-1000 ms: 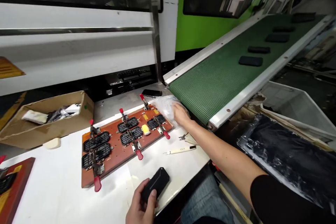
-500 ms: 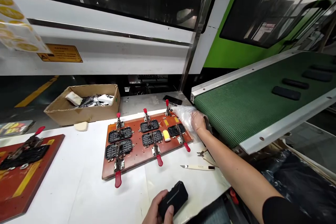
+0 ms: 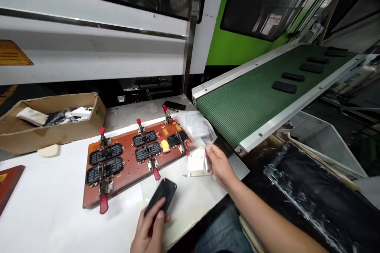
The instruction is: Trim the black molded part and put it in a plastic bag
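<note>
My left hand (image 3: 150, 227) is closed around a black rectangular plastic part (image 3: 168, 190) above the front of the table. Between the fingers of my right hand (image 3: 221, 166) is a small clear plastic bag (image 3: 196, 161), its contents whitish. Below that bag a craft knife (image 3: 187, 175) lies mostly covered, with its blade tip showing. Behind it a larger clear plastic bag (image 3: 192, 124) rests by the conveyor's end. Left of both hands lies a reddish-brown fixture board (image 3: 128, 166) with several black ribbed plates (image 3: 148, 151) under red-handled toggle clamps (image 3: 156, 174).
On the right a green conveyor belt (image 3: 246, 104) carries several black parts (image 3: 284, 86). A cardboard box (image 3: 59, 134) stands at the back left, near a pale block (image 3: 49, 151). A phone (image 3: 174, 105) lies behind the board. Black plastic sheeting (image 3: 311, 189) fills the lower right.
My right hand has come away from the large bag toward me, now with a small clear bag. The black part in my left hand has turned. The view has swung right.
</note>
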A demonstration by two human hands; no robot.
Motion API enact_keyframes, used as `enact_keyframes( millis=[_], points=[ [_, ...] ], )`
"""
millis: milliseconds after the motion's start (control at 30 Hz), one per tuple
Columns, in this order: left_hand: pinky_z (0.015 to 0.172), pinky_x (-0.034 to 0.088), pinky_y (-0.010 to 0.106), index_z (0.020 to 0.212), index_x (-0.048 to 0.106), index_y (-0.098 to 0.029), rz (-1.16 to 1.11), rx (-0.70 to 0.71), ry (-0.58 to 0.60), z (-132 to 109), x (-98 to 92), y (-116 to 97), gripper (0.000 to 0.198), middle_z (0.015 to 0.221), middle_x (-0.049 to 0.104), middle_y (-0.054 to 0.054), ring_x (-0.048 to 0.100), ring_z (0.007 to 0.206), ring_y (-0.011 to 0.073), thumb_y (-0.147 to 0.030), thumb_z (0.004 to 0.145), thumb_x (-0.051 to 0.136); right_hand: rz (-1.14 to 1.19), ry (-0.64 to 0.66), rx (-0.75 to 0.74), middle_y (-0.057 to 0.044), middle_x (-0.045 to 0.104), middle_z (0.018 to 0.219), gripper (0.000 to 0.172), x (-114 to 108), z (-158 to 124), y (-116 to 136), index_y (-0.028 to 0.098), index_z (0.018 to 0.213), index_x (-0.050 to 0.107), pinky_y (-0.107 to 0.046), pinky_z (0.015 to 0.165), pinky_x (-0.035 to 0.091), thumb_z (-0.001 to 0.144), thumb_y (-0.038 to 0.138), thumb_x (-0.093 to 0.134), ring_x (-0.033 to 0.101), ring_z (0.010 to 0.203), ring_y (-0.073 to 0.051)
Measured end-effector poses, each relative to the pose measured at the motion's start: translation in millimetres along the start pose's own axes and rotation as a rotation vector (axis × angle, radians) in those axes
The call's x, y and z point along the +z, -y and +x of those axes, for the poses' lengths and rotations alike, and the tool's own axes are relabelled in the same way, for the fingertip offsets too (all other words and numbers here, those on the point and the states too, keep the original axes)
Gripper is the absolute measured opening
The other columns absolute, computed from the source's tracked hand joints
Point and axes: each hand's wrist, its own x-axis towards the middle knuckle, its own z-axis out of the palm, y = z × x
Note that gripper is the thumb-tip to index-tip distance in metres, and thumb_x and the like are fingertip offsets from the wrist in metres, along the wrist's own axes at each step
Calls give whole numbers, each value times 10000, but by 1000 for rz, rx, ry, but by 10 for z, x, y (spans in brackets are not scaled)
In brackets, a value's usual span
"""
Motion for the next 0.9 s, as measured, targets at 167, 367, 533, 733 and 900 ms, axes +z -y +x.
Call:
enact_keyframes(
  millis=[167,367,533,733,900],
  points=[
    [992,551,424,1358,720,-242,-69,40,237,-14,91,-399,780,1359,661,133,673,1141,329,-781,796,684,316,349,241,69,537,609,506,197,-741,99,230,844,513,-180,335,255,929,723,587,405,395,-71],
    [762,509,287,947,778,-151,-119,-75,135,-38,90,-267,503,921,733,73,641,839,208,-639,827,766,355,578,289,19,633,766,547,139,-987,-5,209,1121,577,-193,388,377,975,734,529,541,488,-97],
    [692,442,273,867,746,-187,28,-74,-46,-108,-43,-259,482,776,673,6,576,739,178,-668,837,734,34,687,-120,-89,571,1392,885,-78,-1106,-144,339,1545,394,-355,869,590,822,543,863,647,1045,-206],
    [901,477,336,862,765,-228,178,0,-69,-169,-62,-316,402,1009,722,32,663,907,224,-629,835,749,-147,463,-388,-55,691,1143,197,-72,-1162,-188,289,1200,668,-370,952,555,1084,358,524,665,1065,-210],
    [847,513,332,890,778,-253,242,56,4,-278,31,-331,363,991,708,26,686,903,227,-611,872,716,-238,366,-461,-159,520,1471,802,163,-1191,-335,216,1473,435,-497,1172,469,821,409,860,506,1384,-328]
  ],
)
